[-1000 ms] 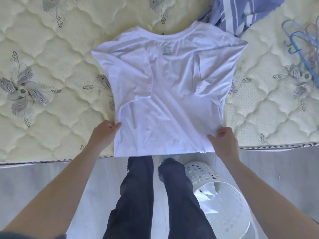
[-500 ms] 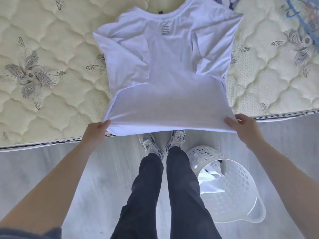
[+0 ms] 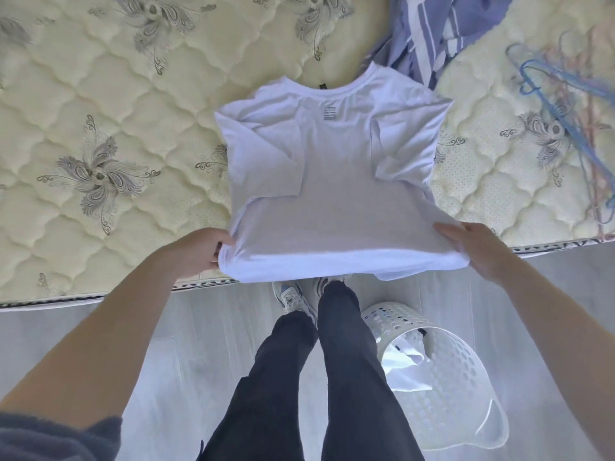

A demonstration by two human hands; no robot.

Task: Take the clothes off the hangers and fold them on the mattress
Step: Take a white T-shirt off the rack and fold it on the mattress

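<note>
A white T-shirt (image 3: 332,181) lies back-up on the cream quilted mattress (image 3: 109,134), both sleeves folded inward. Its bottom hem is lifted off the mattress edge. My left hand (image 3: 203,249) grips the hem's left corner, fingers tucked under the cloth. My right hand (image 3: 472,249) holds the hem's right corner, thumb on top. A blue-and-white striped garment (image 3: 429,34) lies bunched beyond the collar. Several wire hangers (image 3: 565,121), blue and pink, are piled on the mattress at the right.
A white perforated laundry basket (image 3: 456,387) lies tipped on the pale floor by my right leg, white cloth (image 3: 404,364) inside. My legs in dark trousers and my sneakers (image 3: 293,294) stand against the mattress edge.
Both hands pulled the hem toward me off the mattress edge, then raised it and brought it back over the edge. The shirt's lower part is now lifted and stretched between them.
</note>
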